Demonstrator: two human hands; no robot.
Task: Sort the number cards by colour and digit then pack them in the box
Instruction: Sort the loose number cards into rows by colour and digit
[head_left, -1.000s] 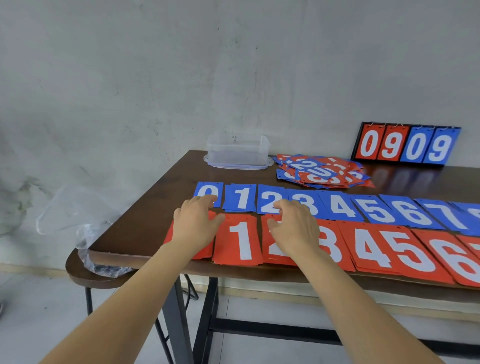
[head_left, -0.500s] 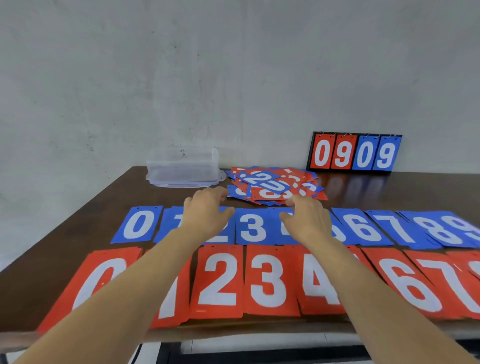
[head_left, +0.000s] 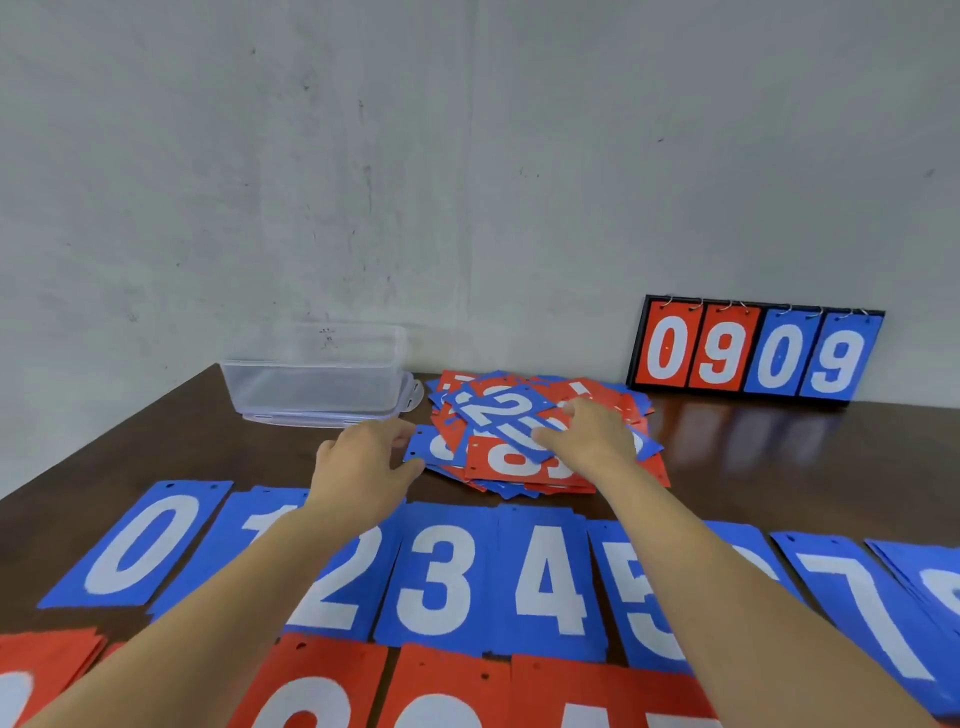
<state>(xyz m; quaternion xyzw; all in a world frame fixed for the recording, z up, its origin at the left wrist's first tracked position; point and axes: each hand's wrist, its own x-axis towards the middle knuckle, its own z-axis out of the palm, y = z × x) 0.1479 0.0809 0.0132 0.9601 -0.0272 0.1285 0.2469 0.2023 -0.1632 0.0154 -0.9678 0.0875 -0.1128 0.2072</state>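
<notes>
The unsorted pile of number cards (head_left: 511, 460) lies on the worktop (head_left: 779, 467), just right of the clear plastic box (head_left: 311, 387). The right hand (head_left: 592, 441) rests on top of the pile, fingers extended, gripping nothing. The left hand (head_left: 363, 462) is at the pile's left edge, fingers relaxed and empty. Sorted blue cards (head_left: 441, 577) and red cards (head_left: 447, 691) form two rows nearer the person. A scoreboard (head_left: 753, 353) stands against the wall (head_left: 467, 156).

Box (head_left: 317, 387) is sitting back-left on the table (head_left: 779, 467), loose card pile (head_left: 511, 460) lying just right of it, scoreboard (head_left: 753, 353) standing further right against the wall (head_left: 467, 156), and the far row (head_left: 447, 577) is lying behind the near row (head_left: 452, 691) up front.
</notes>
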